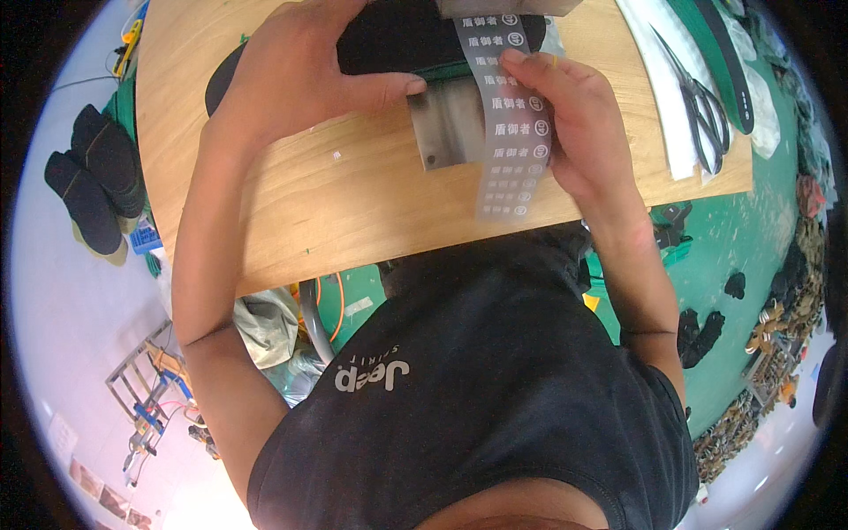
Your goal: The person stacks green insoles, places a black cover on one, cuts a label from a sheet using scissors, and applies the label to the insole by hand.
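Note:
My left hand (287, 71) lies over a black insole-shaped piece (397, 40) with a green lower edge, its thumb stretched out toward a metal plate (446, 132); the upper fingers run out of view at the top. Between thumb and fingers, my right hand (583, 110) pinches a long translucent label strip (508, 141) with repeated white print. The strip hangs across the plate's right side, its lower end over the table's front. Above it, a metal block (477, 7) is cut off by the top edge.
Black-handled scissors (702, 115) rest on white sheets (658, 79) at the wooden table's (336, 221) right side, beside a dark green-and-black piece (724, 66). Several black insoles (84, 199) are at far left. Piled items (751, 389) line the green floor on the right.

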The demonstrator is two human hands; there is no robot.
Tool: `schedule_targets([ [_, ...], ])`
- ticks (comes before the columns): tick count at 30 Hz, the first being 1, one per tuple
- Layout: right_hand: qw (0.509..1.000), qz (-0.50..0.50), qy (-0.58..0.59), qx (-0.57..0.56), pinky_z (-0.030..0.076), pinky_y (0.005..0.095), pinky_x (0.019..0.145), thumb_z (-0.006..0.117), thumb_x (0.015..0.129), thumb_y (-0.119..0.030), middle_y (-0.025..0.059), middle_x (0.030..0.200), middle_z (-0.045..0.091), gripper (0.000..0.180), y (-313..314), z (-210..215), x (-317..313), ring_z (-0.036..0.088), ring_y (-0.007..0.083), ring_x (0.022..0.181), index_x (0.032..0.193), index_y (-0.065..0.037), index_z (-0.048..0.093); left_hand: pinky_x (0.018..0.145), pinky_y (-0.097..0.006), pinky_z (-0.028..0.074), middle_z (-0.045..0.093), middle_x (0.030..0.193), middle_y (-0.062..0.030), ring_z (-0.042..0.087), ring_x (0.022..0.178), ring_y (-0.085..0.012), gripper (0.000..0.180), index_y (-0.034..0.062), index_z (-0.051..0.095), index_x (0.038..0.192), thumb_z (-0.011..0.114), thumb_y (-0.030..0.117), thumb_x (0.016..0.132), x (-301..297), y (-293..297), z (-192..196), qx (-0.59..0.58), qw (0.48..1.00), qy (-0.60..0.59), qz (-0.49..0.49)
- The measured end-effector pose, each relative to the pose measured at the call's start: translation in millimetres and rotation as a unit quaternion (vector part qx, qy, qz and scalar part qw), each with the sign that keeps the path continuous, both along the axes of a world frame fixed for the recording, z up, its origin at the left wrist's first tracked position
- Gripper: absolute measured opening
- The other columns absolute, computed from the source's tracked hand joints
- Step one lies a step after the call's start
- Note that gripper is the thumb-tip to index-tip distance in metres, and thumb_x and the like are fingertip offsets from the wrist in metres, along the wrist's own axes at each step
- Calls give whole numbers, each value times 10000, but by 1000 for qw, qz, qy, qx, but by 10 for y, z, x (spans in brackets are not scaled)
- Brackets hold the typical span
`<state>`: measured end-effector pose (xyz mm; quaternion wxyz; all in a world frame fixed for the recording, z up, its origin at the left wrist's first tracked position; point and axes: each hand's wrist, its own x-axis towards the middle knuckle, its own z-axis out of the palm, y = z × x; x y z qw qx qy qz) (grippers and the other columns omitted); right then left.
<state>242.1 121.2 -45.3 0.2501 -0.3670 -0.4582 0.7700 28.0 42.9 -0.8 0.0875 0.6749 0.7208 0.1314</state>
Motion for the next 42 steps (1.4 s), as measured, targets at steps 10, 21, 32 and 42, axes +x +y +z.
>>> schedule_targets([
  [10,999,45,3,-24,488,217,605,586,895,-180,40,778,638,185,42,70,61,612,91,656,900,1,624,869,-366,464,628,1040,-225,598,966,-337,741,-51,594,1107,819,404,566,19,14,20,-4,1000,-21,13],
  [21,1000,14,21,-18,464,194,582,575,916,-186,37,782,646,191,78,-60,32,600,73,658,900,-5,631,922,-374,428,614,1078,-220,572,1023,-345,755,-49,589,1120,825,407,566,229,-12,42,45,998,-24,24],
  [32,999,-27,29,-20,420,198,474,583,893,-198,26,711,625,208,8,-19,-15,577,79,558,835,-6,639,923,-383,433,557,1150,-175,546,1063,-323,641,14,589,1060,852,332,570,72,1,-5,63,992,-105,9],
  [42,998,-2,-24,61,346,197,405,564,893,-190,-16,615,558,199,-86,65,121,478,45,473,779,-40,627,864,-366,473,585,1102,-173,568,1038,-295,466,35,611,983,825,238,622,-68,-83,-36,137,974,-97,-152],
])
